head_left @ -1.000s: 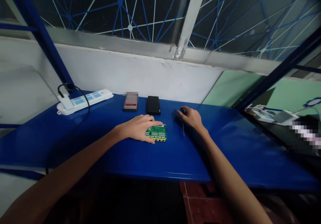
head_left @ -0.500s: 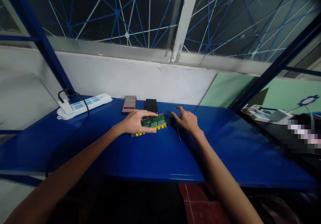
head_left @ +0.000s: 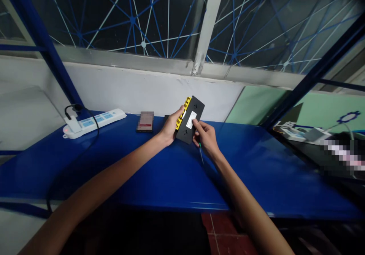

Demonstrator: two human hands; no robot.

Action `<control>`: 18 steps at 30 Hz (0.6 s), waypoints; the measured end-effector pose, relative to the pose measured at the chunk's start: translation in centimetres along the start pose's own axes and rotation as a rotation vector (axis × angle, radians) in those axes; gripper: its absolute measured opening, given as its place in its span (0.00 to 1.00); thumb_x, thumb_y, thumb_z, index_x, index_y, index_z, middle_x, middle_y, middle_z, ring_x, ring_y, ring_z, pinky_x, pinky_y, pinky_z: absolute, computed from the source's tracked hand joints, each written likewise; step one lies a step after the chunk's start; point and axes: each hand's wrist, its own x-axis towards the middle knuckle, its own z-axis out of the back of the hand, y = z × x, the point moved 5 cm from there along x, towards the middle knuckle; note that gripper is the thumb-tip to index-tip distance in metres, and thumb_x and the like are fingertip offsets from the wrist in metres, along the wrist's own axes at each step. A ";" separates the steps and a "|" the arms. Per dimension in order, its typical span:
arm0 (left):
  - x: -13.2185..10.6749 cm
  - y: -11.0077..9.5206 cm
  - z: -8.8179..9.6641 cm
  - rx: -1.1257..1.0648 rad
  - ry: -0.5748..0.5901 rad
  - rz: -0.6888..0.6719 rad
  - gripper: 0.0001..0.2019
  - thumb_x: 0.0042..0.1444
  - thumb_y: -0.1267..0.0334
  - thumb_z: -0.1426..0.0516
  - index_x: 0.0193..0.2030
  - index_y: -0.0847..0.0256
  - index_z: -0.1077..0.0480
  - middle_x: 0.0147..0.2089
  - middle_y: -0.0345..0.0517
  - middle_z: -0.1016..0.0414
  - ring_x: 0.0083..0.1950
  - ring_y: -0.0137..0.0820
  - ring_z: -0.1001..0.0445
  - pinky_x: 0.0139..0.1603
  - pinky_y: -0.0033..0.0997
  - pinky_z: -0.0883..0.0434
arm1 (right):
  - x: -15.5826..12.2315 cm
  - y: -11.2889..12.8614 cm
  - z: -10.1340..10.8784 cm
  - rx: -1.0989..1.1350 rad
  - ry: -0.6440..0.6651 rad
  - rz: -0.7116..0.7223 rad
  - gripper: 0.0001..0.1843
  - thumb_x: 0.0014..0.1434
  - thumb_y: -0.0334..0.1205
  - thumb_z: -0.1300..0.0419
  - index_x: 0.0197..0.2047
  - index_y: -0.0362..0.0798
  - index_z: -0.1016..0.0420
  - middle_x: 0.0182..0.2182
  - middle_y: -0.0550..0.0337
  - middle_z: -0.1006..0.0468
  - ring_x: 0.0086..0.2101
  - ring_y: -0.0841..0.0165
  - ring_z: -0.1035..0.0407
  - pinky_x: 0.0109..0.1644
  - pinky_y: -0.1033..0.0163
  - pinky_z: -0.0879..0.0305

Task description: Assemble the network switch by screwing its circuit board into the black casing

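Note:
My left hand [head_left: 170,127] grips a circuit board module by its yellow-connector side. The module [head_left: 199,112] is tilted up above the table, showing a black back plate with a white label; its green board faces away and is hidden. My right hand [head_left: 207,136] is closed at the module's right lower side, thumb pressed on the plate by the label and other fingers curled, partly hidden. A thin screwdriver [head_left: 201,156], with a bit of green, shows below my right hand and seems to lie on the table; its upper end is covered.
On the blue table [head_left: 137,171] a phone [head_left: 145,121] lies by the wall, and a dark flat object [head_left: 166,117] is mostly hidden behind my left hand. A white power strip [head_left: 97,121] with a black cable lies at the left. Blue posts frame both sides.
My left hand has lifted the module off the table and turned it so its black back shows. My right hand has moved from open above the table to the module's side.

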 end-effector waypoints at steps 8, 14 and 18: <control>4.0 -3.4 6.7 1.329 -0.391 -0.131 0.26 0.62 0.43 0.50 0.36 0.64 0.22 0.40 0.61 0.21 0.48 0.48 0.25 0.48 0.42 0.32 | 0.7 0.2 2.0 0.087 -0.159 -0.045 0.26 0.51 0.56 0.33 0.19 0.48 0.39 0.14 0.69 0.38 0.12 0.79 0.46 0.13 0.70 0.58; 7.2 -0.2 8.6 1.703 -0.337 0.354 0.29 0.54 0.40 0.44 0.45 0.69 0.23 0.47 0.73 0.24 0.51 0.62 0.26 0.45 0.51 0.32 | 0.6 0.0 2.2 0.086 -0.213 -0.061 0.26 0.51 0.54 0.33 0.19 0.49 0.42 0.13 0.71 0.43 0.13 0.79 0.47 0.15 0.69 0.58; 8.3 1.7 7.7 1.681 -0.291 0.367 0.21 0.46 0.52 0.35 0.41 0.67 0.22 0.45 0.70 0.22 0.49 0.59 0.24 0.45 0.49 0.31 | 0.5 0.2 2.4 0.066 -0.227 -0.020 0.27 0.52 0.54 0.34 0.18 0.49 0.44 0.13 0.71 0.44 0.12 0.77 0.45 0.16 0.68 0.59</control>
